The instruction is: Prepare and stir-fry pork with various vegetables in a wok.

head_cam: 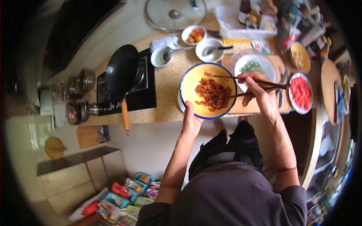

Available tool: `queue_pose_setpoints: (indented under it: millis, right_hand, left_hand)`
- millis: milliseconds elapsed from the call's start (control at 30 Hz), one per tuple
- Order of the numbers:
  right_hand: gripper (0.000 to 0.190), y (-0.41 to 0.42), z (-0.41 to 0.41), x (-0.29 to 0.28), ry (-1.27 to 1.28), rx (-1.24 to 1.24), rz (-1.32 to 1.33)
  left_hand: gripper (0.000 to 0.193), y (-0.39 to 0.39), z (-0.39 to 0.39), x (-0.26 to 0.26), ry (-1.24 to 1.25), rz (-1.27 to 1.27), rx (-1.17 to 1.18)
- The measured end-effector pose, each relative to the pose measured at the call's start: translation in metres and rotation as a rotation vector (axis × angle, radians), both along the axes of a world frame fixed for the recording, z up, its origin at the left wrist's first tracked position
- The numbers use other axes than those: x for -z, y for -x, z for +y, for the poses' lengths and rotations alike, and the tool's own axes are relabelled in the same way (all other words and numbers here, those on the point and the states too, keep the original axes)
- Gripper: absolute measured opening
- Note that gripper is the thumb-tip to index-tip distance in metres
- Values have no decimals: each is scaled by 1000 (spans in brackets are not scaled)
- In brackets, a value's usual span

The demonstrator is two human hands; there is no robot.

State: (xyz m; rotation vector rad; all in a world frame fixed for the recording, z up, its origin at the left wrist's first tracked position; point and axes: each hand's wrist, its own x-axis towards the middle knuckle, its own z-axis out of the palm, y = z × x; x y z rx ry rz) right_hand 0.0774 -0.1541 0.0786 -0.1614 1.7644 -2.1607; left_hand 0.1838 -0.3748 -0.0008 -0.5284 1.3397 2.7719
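Note:
My left hand (192,120) grips the near left rim of a yellow enamel bowl (192,84) with a blue edge, thumb over the rim. Reddish-brown sliced meat (213,93) lies in a heap inside it, with a piece apart near the far side. In my right hand (260,93) is a pair of dark chopsticks (240,95), spread wide. One tip is at the heap and the other is over the bowl's far part. Just beyond my right hand, a clear-rimmed bowl (234,60) holds chopped green pieces (251,67). Part of a wooden cutting board (278,60) shows beneath.
A black wok (123,70) with a wooden handle (125,115) sits on the gas stove (148,96) at left. White bowls (209,46) with ladles and a bowl of orange yolks (195,36) stand behind. At right are a dish of red chopped food (301,93) and a yellow bowl (308,58).

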Motion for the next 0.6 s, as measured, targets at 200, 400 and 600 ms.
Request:
queue_pose_setpoints:
  millis: [200, 400, 600]
  right_hand:
    - [15, -44, 17, 33, -100, 198, -113]
    - [9, -49, 27, 75, -45, 236, 301]
    - [19, -75, 53, 87, -64, 118, 235]
  left_hand:
    - [92, 8, 26, 13, 87, -104, 81]
    - [87, 2, 51, 39, 165, -114, 199]
    - [83, -15, 56, 47, 122, -219, 173]
